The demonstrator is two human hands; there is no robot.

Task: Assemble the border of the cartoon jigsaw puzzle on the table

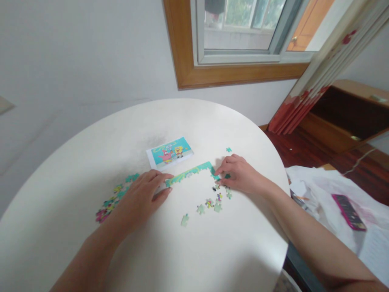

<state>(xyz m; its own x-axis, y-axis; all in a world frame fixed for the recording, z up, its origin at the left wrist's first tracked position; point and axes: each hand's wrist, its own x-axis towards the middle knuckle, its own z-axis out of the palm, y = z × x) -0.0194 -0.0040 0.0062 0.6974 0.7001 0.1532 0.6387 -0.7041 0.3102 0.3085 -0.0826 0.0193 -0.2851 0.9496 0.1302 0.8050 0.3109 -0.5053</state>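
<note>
A joined strip of jigsaw puzzle edge (189, 175), teal and green, lies on the white round table (194, 247) and bends down at its right corner. My left hand (148, 188) has thumb and index finger around the strip's left end, gripping it. At the bent right side, my right hand (238, 172) curls its fingers on a teal puzzle piece (215, 175), partly hidden by the fingertips. Several loose pieces (209, 203) lie below, some pale green, some multicoloured. A heap of mixed pieces (114, 198) is partly covered by my left hand and forearm.
Behind the strip lies a picture box (172, 152) showing cartoon figures. One teal piece (229, 149) sits alone beyond my right hand. To the right, below table height, a pink-edged phone (349, 211) rests on white plastic. A wall and window (240, 32) stand behind the table.
</note>
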